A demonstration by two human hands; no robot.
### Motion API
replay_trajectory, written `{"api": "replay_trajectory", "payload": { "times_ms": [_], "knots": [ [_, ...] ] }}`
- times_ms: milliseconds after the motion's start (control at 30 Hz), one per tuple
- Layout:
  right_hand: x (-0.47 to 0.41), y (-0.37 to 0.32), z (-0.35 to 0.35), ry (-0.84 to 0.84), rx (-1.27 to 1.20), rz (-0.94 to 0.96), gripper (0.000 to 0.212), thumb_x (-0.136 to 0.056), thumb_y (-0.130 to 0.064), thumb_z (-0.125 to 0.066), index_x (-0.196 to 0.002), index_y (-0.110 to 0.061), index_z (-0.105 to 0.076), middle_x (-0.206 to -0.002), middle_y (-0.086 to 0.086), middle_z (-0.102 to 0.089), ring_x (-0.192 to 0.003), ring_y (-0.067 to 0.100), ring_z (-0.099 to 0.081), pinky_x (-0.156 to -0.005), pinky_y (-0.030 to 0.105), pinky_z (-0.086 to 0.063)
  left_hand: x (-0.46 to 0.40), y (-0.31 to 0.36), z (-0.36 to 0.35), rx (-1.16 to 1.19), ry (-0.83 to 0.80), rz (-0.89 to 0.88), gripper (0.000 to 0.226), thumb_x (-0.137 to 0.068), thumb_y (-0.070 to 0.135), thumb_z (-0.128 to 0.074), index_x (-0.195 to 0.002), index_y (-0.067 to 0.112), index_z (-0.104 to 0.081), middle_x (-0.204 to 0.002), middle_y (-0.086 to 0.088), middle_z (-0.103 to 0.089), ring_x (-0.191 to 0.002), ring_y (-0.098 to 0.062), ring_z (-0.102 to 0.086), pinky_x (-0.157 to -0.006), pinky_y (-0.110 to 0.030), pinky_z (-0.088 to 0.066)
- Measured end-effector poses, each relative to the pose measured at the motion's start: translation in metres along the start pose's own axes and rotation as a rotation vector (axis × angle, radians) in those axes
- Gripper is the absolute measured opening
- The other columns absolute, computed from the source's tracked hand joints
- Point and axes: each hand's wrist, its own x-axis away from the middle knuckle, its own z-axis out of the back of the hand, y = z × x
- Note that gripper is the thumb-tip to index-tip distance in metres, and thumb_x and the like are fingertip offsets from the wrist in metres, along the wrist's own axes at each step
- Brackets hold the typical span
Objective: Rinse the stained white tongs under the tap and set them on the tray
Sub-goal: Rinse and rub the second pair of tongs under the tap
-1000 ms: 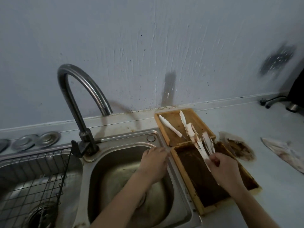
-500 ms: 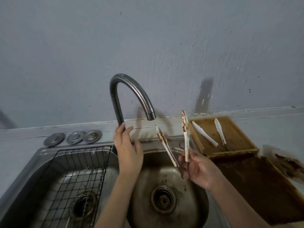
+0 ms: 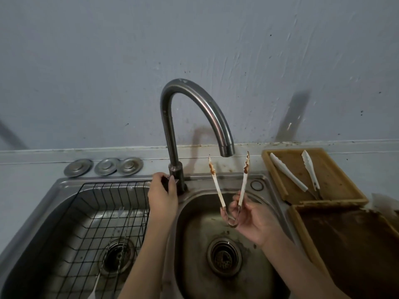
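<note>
— Since half a second ago the left hand (image 3: 163,196) has slid down from the tap's upright pipe to its base, where the fingers now close around the dark handle (image 3: 167,182). What about the other one?

— Right hand (image 3: 251,220) has shifted a little; it pinches the stained white tongs (image 3: 229,187) at their metal hinge loop, over the right basin (image 3: 194,244). Both arms of the tongs point up and splay apart, brown stains on the tips.

— Where do the tips sit against the spout?

— One each side of the tap (image 3: 195,113) mouth, just below it and slightly apart from it. No water shows.

— Room to move?

— Open air above the right basin down to the drain (image 3: 224,256). Left basin is filled by a black wire rack (image 3: 103,223) with a utensil lying in it. On the right, the wooden tray (image 3: 278,182) stands just beside the sink rim, its raised edge close to the hand; two clean white tongs (image 3: 288,174) lie in it already. A second, brown-soiled tray (image 3: 300,225) sits nearer, touching the first.

— Any lettering?

— None I can read. Three metal discs (image 3: 103,167) lie on the ledge behind the left basin.
</note>
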Motion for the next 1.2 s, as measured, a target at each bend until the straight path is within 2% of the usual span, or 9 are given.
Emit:
{"api": "replay_trajectory", "payload": {
  "times_ms": [233, 400, 500, 700, 1000, 1200],
  "knots": [
    [-0.004, 0.004, 0.001, 0.019, 0.009, 0.003, 0.033, -0.097, -0.021, -0.040, -0.073, -0.011, -0.059, -0.054, -0.001, -0.059, -0.045, 0.011, -0.058, -0.066, 0.041, -0.057, 0.001, -0.011, -0.006, 0.039, 0.054, -0.023, 0.011, -0.093, 0.019, -0.048, -0.082, 0.015, -0.048, -0.075, -0.008, -0.059, -0.068, -0.026, -0.054, -0.062, -0.038, -0.044],
    [-0.002, 0.006, 0.001, 0.029, 0.029, 0.010, 0.033, -0.097, -0.022, -0.039, -0.073, -0.011, -0.058, -0.054, -0.001, -0.059, -0.045, 0.010, -0.057, -0.068, 0.039, -0.056, 0.003, -0.015, -0.005, 0.051, 0.068, -0.013, 0.010, -0.093, 0.017, -0.047, -0.084, 0.014, -0.046, -0.078, -0.012, -0.058, -0.069, -0.026, -0.053, -0.061, -0.032, -0.038],
    [-0.001, 0.007, 0.002, 0.030, 0.041, 0.009, 0.030, -0.097, -0.022, -0.039, -0.076, -0.012, -0.057, -0.056, -0.002, -0.060, -0.046, 0.009, -0.056, -0.072, 0.039, -0.053, 0.004, -0.017, -0.004, 0.057, 0.063, -0.026, 0.009, -0.093, 0.017, -0.046, -0.085, 0.013, -0.045, -0.078, -0.013, -0.057, -0.068, -0.026, -0.052, -0.059, -0.034, -0.040],
    [0.002, 0.009, 0.005, 0.053, 0.067, 0.025, 0.028, -0.096, -0.020, -0.042, -0.076, -0.010, -0.058, -0.056, 0.000, -0.059, -0.045, 0.011, -0.057, -0.065, 0.042, -0.058, 0.004, -0.017, -0.002, 0.069, 0.060, -0.046, 0.010, -0.093, 0.016, -0.046, -0.084, 0.012, -0.044, -0.074, -0.014, -0.055, -0.064, -0.025, -0.049, -0.060, -0.040, -0.042],
    [0.003, 0.010, 0.010, 0.131, 0.195, 0.056, 0.027, -0.095, -0.020, -0.044, -0.077, -0.010, -0.060, -0.060, 0.001, -0.058, -0.045, 0.010, -0.056, -0.060, 0.041, -0.057, 0.006, -0.021, -0.002, 0.081, 0.062, -0.040, 0.009, -0.094, 0.013, -0.045, -0.087, 0.008, -0.046, -0.083, -0.018, -0.057, -0.072, -0.029, -0.052, -0.061, -0.034, -0.040],
    [0.004, 0.012, 0.010, 0.157, 0.226, 0.050, 0.028, -0.096, -0.020, -0.042, -0.077, -0.010, -0.060, -0.061, 0.001, -0.056, -0.046, 0.011, -0.054, -0.069, 0.043, -0.050, 0.006, -0.021, -0.002, 0.083, 0.054, -0.043, 0.010, -0.094, 0.014, -0.045, -0.087, 0.007, -0.046, -0.084, -0.017, -0.057, -0.073, -0.028, -0.053, -0.062, -0.034, -0.041]
  ]
}}
